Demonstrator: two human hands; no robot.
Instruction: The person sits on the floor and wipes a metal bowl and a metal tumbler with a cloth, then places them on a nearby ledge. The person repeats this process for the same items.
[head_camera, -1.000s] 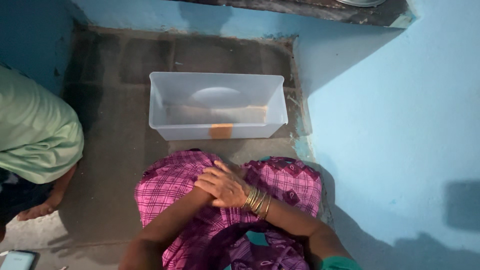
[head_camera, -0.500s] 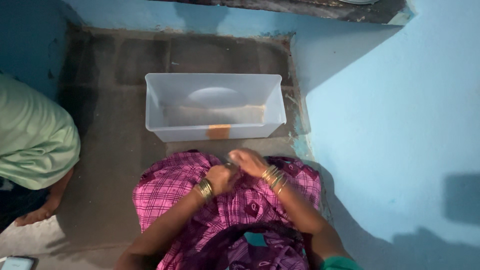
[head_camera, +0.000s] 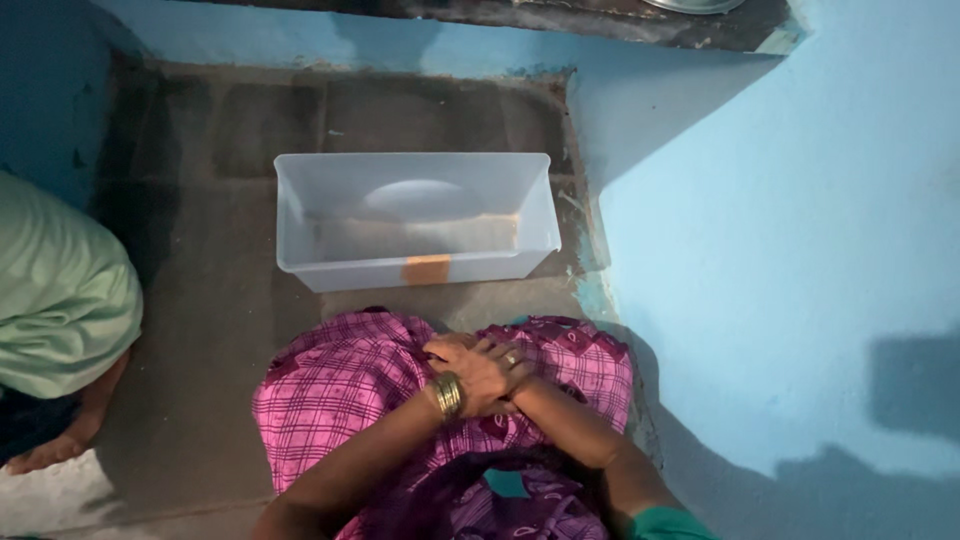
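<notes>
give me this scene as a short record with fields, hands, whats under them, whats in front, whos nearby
left hand: on top, laid over the right hand, gold bangles at the wrist, a ring on one of the fingers
right hand: mostly hidden underneath
under them: pink checked cloth over the knees
in front: clear plastic tub on the dark floor, apart from the hands
right side: blue wall
nearby: another person in a green garment, bare foot on the floor

Tub (head_camera: 415, 262) on floor (head_camera: 210, 300), ahead of hands (head_camera: 482, 375).

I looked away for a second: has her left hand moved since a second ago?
Yes. The left hand, hidden beneath the right hand earlier, now lies on top of it, on the pink checked lap.
</notes>
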